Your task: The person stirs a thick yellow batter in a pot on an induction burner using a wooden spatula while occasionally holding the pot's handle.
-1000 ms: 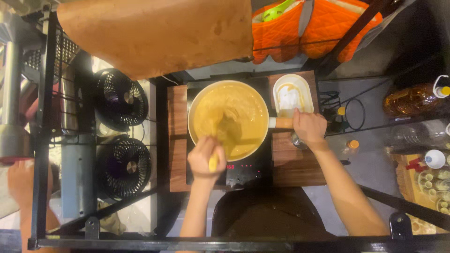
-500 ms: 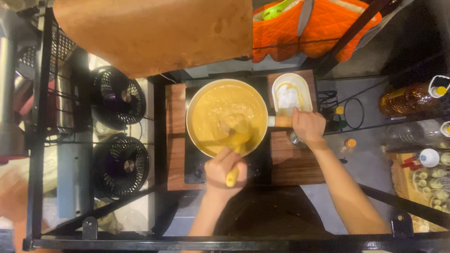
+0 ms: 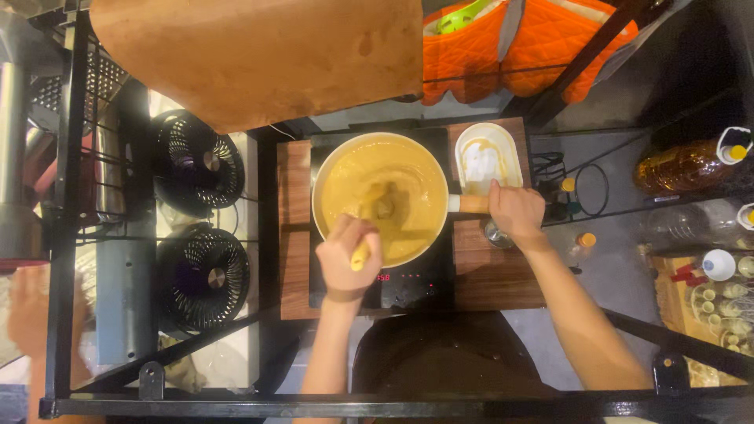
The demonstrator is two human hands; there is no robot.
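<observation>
A round pan (image 3: 322, 177) full of thick yellow batter (image 3: 412, 177) sits on a black induction cooktop (image 3: 416, 286). My left hand (image 3: 348, 255) is closed around the yellow handle of a spatula (image 3: 375, 216), whose blade is sunk in the batter near the pan's middle. My right hand (image 3: 514, 210) grips the pan's wooden handle (image 3: 470, 204) on the right side.
A white oval dish (image 3: 487, 157) with smears stands behind my right hand on the wooden board (image 3: 503, 275). Two black fans (image 3: 196, 228) lie to the left inside a black metal frame (image 3: 63, 235). An oil bottle (image 3: 687, 165) and small jars sit at right; orange mitts (image 3: 542, 55) hang behind.
My left hand has swung the spatula around in the batter, from the left of the pan to its near edge and back toward the middle. My right hand has stayed on the handle.
</observation>
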